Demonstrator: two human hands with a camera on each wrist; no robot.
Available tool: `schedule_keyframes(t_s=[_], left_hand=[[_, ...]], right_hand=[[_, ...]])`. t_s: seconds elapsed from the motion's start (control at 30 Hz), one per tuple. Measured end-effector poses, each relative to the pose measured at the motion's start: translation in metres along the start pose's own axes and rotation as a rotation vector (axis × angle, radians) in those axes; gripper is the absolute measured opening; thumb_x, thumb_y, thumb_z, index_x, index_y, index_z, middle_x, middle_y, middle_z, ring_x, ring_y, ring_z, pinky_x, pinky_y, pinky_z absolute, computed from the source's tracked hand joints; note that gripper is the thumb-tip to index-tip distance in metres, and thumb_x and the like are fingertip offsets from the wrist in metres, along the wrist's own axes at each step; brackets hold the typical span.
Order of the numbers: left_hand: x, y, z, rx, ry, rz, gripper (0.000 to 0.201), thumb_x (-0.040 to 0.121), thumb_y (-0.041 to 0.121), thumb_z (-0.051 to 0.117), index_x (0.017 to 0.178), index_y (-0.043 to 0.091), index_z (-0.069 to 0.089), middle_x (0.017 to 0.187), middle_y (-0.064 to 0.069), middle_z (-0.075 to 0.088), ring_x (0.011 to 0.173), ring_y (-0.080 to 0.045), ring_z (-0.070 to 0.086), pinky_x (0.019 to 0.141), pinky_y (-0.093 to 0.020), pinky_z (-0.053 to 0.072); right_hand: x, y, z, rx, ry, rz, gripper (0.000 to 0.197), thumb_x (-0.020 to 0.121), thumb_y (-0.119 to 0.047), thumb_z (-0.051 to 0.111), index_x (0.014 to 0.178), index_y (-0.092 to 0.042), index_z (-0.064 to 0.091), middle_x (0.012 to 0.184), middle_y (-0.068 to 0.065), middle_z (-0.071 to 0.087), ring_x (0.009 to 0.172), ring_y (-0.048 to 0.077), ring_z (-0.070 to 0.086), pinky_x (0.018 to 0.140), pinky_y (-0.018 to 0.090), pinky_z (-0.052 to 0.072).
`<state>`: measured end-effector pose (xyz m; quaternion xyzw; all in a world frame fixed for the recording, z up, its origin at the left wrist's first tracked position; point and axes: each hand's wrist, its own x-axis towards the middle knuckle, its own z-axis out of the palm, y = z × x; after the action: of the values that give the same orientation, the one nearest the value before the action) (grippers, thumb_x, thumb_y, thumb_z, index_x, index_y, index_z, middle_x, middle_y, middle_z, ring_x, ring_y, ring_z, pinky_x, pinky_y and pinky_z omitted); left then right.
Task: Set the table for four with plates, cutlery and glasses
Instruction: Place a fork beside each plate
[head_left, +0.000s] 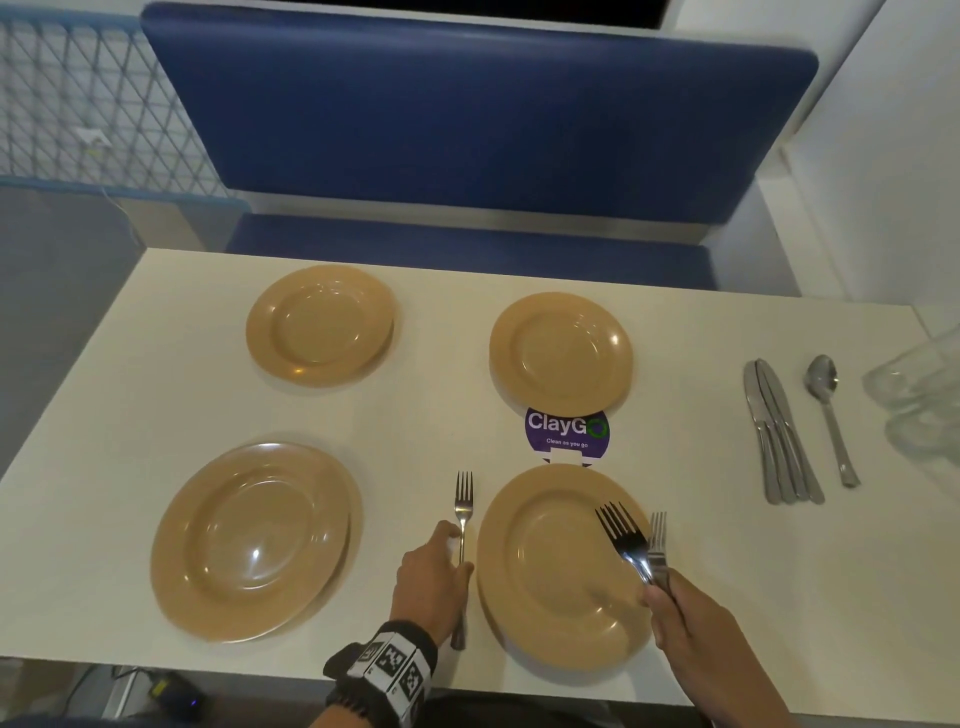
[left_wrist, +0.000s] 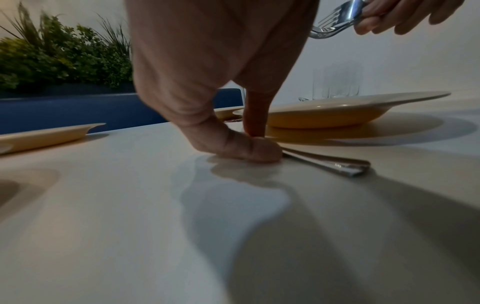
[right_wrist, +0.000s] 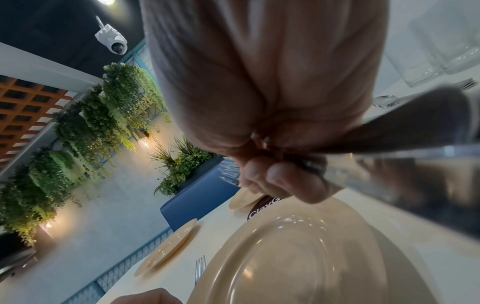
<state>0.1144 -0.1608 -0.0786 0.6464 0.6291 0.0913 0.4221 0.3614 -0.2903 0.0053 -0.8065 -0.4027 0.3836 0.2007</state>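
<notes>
Four tan plates sit on the white table (head_left: 426, 415): far left (head_left: 319, 325), far right (head_left: 561, 353), near left (head_left: 249, 540), near right (head_left: 540, 618). A fork (head_left: 463, 506) lies flat just left of the near right plate. My left hand (head_left: 457, 551) pinches its handle (left_wrist: 335, 164), thumb and forefinger down against the tabletop. My right hand (head_left: 657, 592) grips a small bunch of forks (head_left: 623, 535) by the handles, tines pointing away, held above the near right plate's right rim. The same forks show blurred up close in the right wrist view (right_wrist: 415, 160).
Several knives (head_left: 774, 431) and a spoon (head_left: 828, 410) lie at the table's right side, with clear glasses (head_left: 914, 395) beyond them at the edge. A purple ClayGo sticker (head_left: 566, 434) lies between the two right plates. A blue bench (head_left: 467, 130) runs behind the table.
</notes>
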Motion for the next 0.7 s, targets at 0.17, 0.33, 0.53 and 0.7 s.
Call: schedule_keyframes(t_s=[0.17,0.33,0.53,0.7], left_hand=[[0.001,0.0,0.0,0.012,-0.004,0.002,0.033,0.092,0.024,0.069,0.122,0.026,0.055,0.072,0.005,0.065,0.065,-0.008,0.066,0.076,-0.032,0.061],[-0.006,0.0,-0.015,-0.025,0.018,-0.004,0.033,0.095,0.03,0.067,0.123,0.023,0.051,0.071,0.003,0.064,0.064,-0.005,0.063,0.07,-0.021,0.054],[-0.022,0.026,-0.062,-0.109,-0.048,0.125,0.003,0.097,0.027,0.064,0.094,0.027,0.066,0.066,0.006,0.064,0.062,0.001,0.06,0.061,-0.013,0.048],[-0.034,0.059,-0.078,-0.475,-0.334,0.066,0.012,0.092,0.034,0.07,0.1,0.027,0.077,0.083,0.005,0.073,0.068,-0.01,0.069,0.06,-0.023,0.052]], right_hand=[[0.005,-0.002,-0.002,0.01,-0.019,0.007,0.022,0.103,-0.023,0.047,0.087,-0.022,0.061,0.064,-0.019,0.063,0.059,0.003,0.057,0.065,0.028,0.046],[0.005,-0.012,-0.003,0.037,-0.028,0.006,0.021,0.103,-0.022,0.046,0.089,-0.02,0.062,0.066,-0.019,0.065,0.063,0.0,0.059,0.063,0.02,0.044],[0.013,-0.035,0.017,0.158,-0.016,0.037,0.019,0.103,-0.024,0.05,0.093,-0.029,0.067,0.073,-0.024,0.067,0.056,0.001,0.055,0.06,0.021,0.042],[0.015,-0.106,0.039,0.221,-0.113,-0.085,0.022,0.099,-0.021,0.057,0.082,-0.017,0.07,0.057,-0.002,0.062,0.049,0.004,0.055,0.051,0.021,0.047]])
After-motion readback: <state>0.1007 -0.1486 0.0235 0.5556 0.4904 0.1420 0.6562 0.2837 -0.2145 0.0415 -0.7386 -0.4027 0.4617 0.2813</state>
